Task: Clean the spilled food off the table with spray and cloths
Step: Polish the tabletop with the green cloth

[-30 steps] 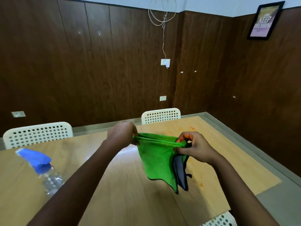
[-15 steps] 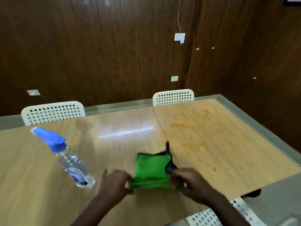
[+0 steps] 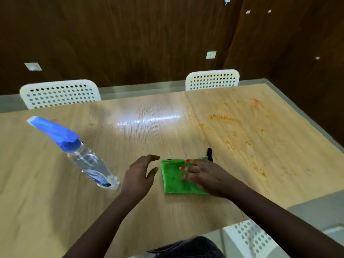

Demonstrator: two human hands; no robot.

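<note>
Grip of the left hand [image 3: 138, 175] hangs loose and empty; the right hand [image 3: 206, 175] lies flat on the green cloth [image 3: 174, 180].
Head view: spray bottle [image 3: 87, 161] stands left of that grip, nearer it, leaning left; orange spill [image 3: 240, 138] on the desk [image 3: 167, 135] lies beyond the right hand.

The table [image 3: 130, 211] is pale wood-grain laminate, smooth with a glossy glare patch, smeared matt orange on its right half; the green cloth [image 3: 174, 180] looks fuzzy microfibre; the spray bottle [image 3: 89, 162] is clear shiny plastic with a blue plastic trigger; the chairs [image 3: 59, 94] are perforated white plastic
</note>
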